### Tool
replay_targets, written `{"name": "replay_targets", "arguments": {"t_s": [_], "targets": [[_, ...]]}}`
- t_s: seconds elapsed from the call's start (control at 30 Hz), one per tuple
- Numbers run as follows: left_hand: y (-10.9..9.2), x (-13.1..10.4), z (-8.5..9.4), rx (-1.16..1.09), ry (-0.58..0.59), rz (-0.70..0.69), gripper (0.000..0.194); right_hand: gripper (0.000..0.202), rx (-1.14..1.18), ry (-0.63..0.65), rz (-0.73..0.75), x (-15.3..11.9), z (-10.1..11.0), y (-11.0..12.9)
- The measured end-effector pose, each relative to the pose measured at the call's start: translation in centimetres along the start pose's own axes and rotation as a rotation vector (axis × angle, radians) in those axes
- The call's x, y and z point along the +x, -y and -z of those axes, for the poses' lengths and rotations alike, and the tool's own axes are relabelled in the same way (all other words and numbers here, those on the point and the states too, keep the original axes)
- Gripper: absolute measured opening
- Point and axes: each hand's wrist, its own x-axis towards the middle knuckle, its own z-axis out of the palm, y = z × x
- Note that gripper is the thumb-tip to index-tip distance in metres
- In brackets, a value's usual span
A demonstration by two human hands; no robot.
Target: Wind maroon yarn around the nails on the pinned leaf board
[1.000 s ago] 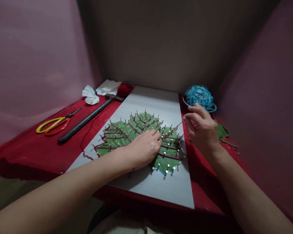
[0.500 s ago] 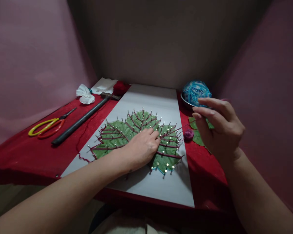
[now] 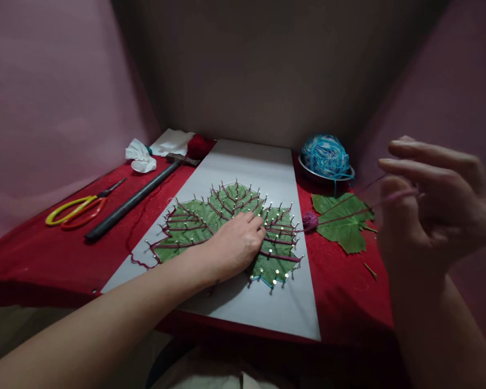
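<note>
A green leaf (image 3: 202, 208) lies on a white board (image 3: 255, 162), ringed and lined with several nails and maroon yarn strung between them. My left hand (image 3: 238, 246) rests on the leaf's middle, fingers curled down; what they pinch is hidden beneath. Off to the right and raised, my right hand (image 3: 437, 200) is closed on purple yarn, slightly blurred. Strands run from it back toward a small purple yarn ball (image 3: 310, 221) and the nails by the board's right edge. Blue yarn (image 3: 263, 279) edges the leaf's lower lobe.
Scissors (image 3: 81, 210) and a hammer (image 3: 137, 197) lie on the red cloth (image 3: 117, 259) at left, near crumpled tissue (image 3: 140, 155) and red yarn (image 3: 199, 145). At right are a blue yarn ball (image 3: 324, 154) in a metal bowl (image 3: 319, 175), a loose leaf (image 3: 344, 216) and a stem piece (image 3: 370, 271).
My right hand has moved right, away from the board, drawing the purple yarn out longer and uncovering the loose leaf. My left hand has stayed in place.
</note>
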Motion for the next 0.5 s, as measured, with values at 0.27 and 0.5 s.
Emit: {"name": "replay_targets", "arguments": {"t_s": [0.27,0.5], "targets": [[0.1,0.0,-0.1,0.012,-0.023,-0.007,0.026,0.031,-0.733,1.045,-0.382,-0.1,-1.3,-8.4],[0.0,0.0,0.0,0.012,-0.022,-0.006,0.025,0.027,-0.145,0.926,-0.088,-0.3,-1.7,-4.4]]}}
